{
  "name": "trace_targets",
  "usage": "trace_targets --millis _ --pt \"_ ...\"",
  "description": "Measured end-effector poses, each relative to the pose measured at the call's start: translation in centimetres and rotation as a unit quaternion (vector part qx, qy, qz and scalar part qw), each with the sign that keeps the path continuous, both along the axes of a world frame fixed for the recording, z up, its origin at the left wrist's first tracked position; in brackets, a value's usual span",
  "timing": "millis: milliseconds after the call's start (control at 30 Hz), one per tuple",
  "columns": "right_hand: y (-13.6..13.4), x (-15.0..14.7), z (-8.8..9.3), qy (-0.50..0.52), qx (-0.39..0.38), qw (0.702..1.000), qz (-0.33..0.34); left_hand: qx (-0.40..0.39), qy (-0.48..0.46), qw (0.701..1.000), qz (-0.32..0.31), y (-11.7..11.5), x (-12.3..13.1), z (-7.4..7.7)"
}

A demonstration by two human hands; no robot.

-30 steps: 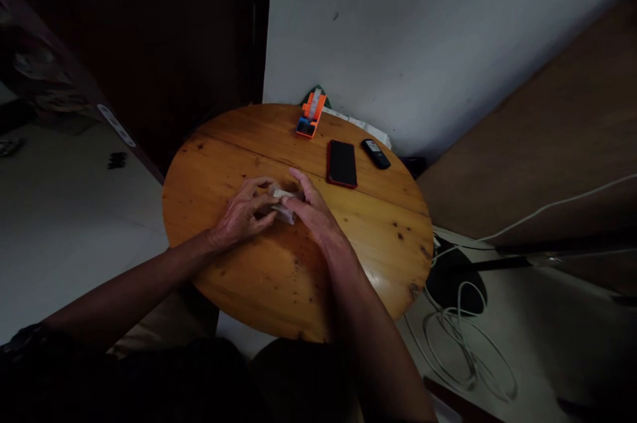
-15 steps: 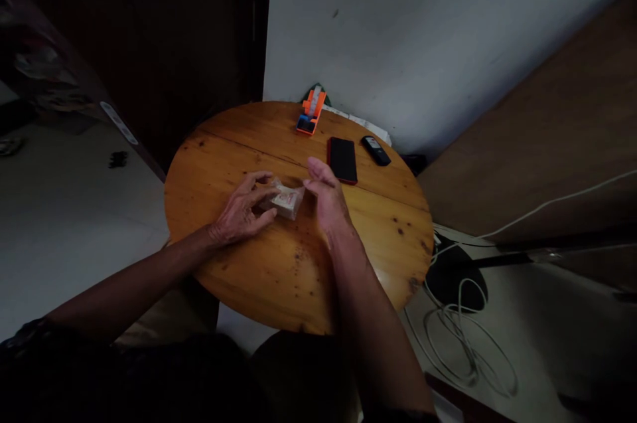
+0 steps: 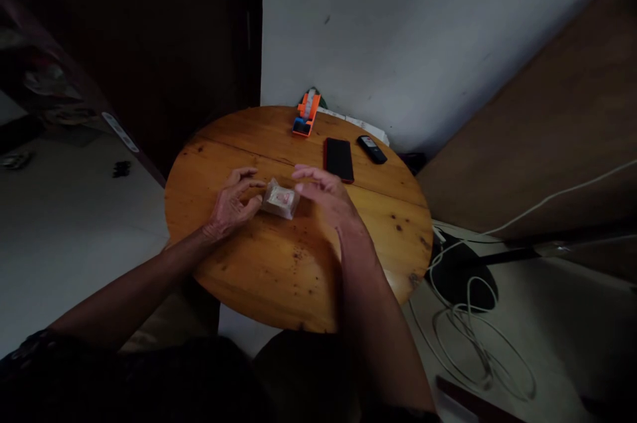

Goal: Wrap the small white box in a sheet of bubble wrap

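Note:
A small pale packet in clear plastic wrapping (image 3: 280, 200), with a reddish mark on top, lies on the round wooden table (image 3: 259, 270). On its left side is my left hand (image 3: 235, 201), fingers apart and fingertips right by the wrapping; whether they touch it I cannot tell. My right hand (image 3: 326, 194) hovers to the right of the packet, its fingers stretched toward the packet's far right corner, slightly blurred. Neither hand grips the packet.
Toward the back of the table stand an orange tape dispenser (image 3: 306, 113), a dark tablet-like slab with red edges (image 3: 339, 159) and a black handset (image 3: 372, 149). A white wall (image 3: 388, 38) rises behind. Coiled pale cable (image 3: 472, 337) lies on the floor at right.
My left hand has drawn back leftward off the packet, leaving it in fuller view. My right hand has turned palm-down, its fingers now reaching left near the packet.

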State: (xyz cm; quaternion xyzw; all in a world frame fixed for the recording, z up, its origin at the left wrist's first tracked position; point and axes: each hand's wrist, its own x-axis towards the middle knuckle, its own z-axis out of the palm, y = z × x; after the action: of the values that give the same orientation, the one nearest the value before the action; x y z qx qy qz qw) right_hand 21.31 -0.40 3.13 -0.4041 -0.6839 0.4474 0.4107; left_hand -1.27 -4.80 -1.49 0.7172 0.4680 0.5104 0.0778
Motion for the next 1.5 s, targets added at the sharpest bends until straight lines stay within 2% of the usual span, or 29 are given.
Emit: trace_targets --millis 33,100,233,333,500,700,967,1067,1200,1333,1433,1500 --pt "-0.2 0.0 0.3 -0.036 0.02 0.998 0.038 -0.006 0.002 1.0 -0.004 -0.1 0.0 0.0" --pt "-0.6 -0.1 0.5 -0.103 0.064 0.99 0.069 -0.022 0.009 1.0 -0.015 -0.2 0.1 0.1" --pt "-0.9 -0.8 0.2 -0.192 0.118 0.971 0.077 -0.034 0.013 0.999 -0.034 -0.4 0.3 0.1" --pt "-1.0 -1.4 -0.1 -0.213 0.135 0.965 0.071 -0.046 0.009 0.998 -0.042 -0.3 0.5 0.1" --pt "-1.0 -1.9 -0.3 -0.157 0.152 0.974 0.058 -0.053 -0.003 0.997 -0.051 -0.3 0.7 0.1" --pt "-1.1 -2.1 -0.2 -0.063 0.136 0.988 -0.043 -0.056 -0.014 0.996 -0.062 -0.6 0.8 0.6" --pt "-0.6 -2.1 -0.1 0.042 0.15 0.983 -0.096 -0.045 -0.015 0.997 -0.061 -0.8 1.0 1.1" --pt "-0.6 -1.8 0.3 0.076 0.142 0.981 -0.109 -0.058 -0.021 0.996 -0.065 -0.8 1.1 0.9" --pt "-0.7 -1.5 0.7 0.114 0.121 0.982 -0.092 -0.108 -0.054 0.992 -0.039 -1.0 0.8 0.7" --pt "-0.2 -1.3 0.4 0.168 0.09 0.976 -0.109 -0.157 -0.096 0.982 -0.051 -1.4 0.7 1.2" --pt "0.3 -0.7 0.0 0.168 0.023 0.971 -0.169 -0.17 -0.082 0.979 -0.074 -1.5 0.8 1.8" --pt "0.3 -0.1 0.1 0.126 -0.059 0.974 -0.177 -0.151 -0.056 0.983 -0.086 -1.4 0.8 2.0"
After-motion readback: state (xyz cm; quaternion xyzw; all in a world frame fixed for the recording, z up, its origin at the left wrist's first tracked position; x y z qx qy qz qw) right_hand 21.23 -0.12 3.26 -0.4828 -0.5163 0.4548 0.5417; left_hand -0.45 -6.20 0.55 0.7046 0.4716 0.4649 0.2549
